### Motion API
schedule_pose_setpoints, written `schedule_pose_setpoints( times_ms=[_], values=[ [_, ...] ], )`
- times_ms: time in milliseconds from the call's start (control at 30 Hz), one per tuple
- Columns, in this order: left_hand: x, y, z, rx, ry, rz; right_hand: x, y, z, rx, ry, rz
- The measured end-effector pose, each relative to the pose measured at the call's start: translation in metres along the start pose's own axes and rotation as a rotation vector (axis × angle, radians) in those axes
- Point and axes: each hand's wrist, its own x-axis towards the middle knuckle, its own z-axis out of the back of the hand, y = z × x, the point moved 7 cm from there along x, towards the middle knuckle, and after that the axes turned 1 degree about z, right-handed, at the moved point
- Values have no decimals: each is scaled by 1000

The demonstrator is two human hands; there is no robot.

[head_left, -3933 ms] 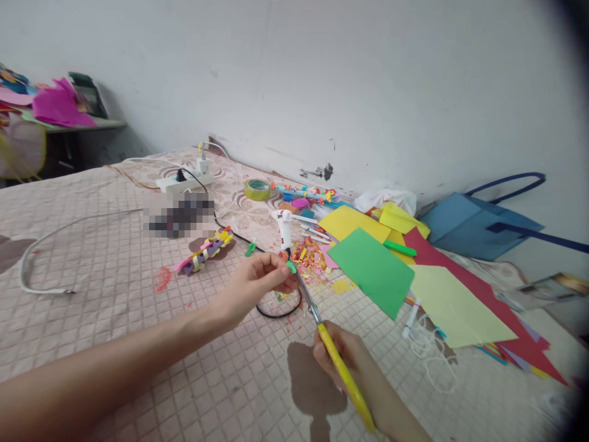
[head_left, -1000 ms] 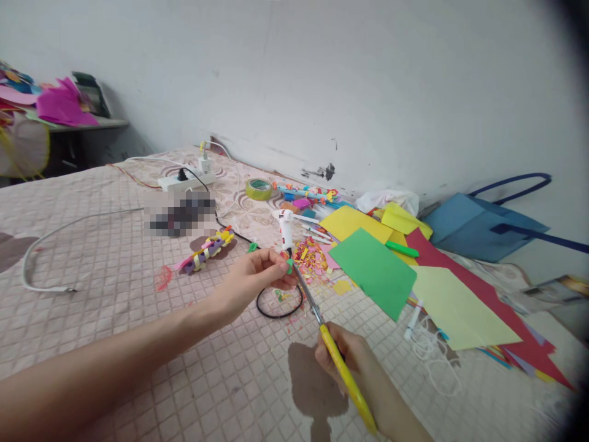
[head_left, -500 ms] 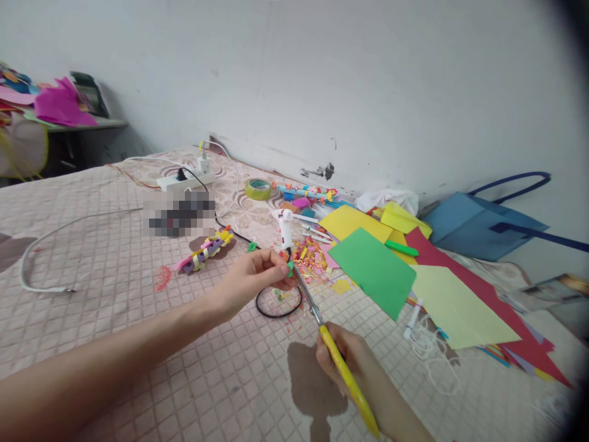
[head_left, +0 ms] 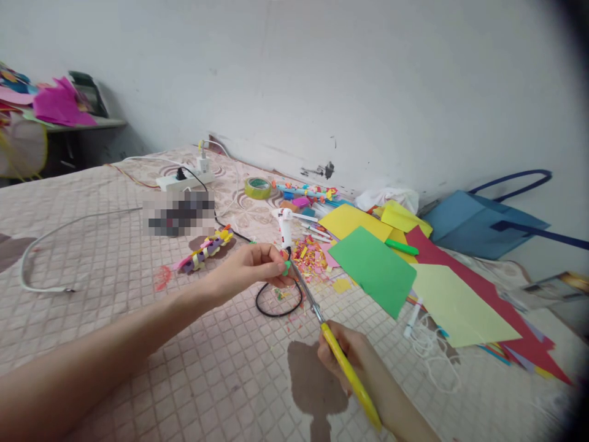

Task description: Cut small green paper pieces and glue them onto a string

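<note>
The left hand (head_left: 260, 265) pinches a small green paper piece (head_left: 286, 268) between thumb and fingers, near the middle of the quilted cover (head_left: 221, 380). To its right and nearer, the right hand (head_left: 361, 355) is wrapped around the yellow handles of a pair of scissors (head_left: 313, 305), whose blades slant far and left to the green paper piece; whether they touch it cannot be told. The two hands are apart. Just beyond the fingers stands a white glue gun (head_left: 286, 232), with a heap of tiny paper scraps (head_left: 310, 255) to its right and a loop of black cord (head_left: 279, 315) on its near side. Farther right lie a green sheet (head_left: 372, 270), a pale yellow-green sheet (head_left: 462, 307) and a red sheet (head_left: 510, 313), overlapping, with a blue bag (head_left: 478, 226) beyond. To the left of the glue gun lies a purple, flower-trimmed stick (head_left: 205, 255); farther off are a tape roll (head_left: 257, 188) and a white power strip (head_left: 184, 182).
</note>
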Motion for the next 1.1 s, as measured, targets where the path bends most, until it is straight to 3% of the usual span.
schedule_pose_setpoints(
  times_ms=[167,267,367,500,700,900,1100],
  values=[
    [3,-10,19,219,10,53,4,-1,13,-5,-80,-6],
    [2,-19,37,567,-20,60,7,-9,19,19,-101,-50],
    [-1,-11,45,1033,63,161,10,-17,22,38,-131,-55],
    [0,-9,49,1406,7,85,12,-21,24,43,-183,-53],
    [7,-9,57,1423,-187,2,11,-19,22,30,-154,-81],
    [17,9,48,1336,-119,-183,12,-17,20,3,-117,-72],
    [18,13,51,1301,-103,-163,10,-14,22,-29,-131,-60]
  ],
)
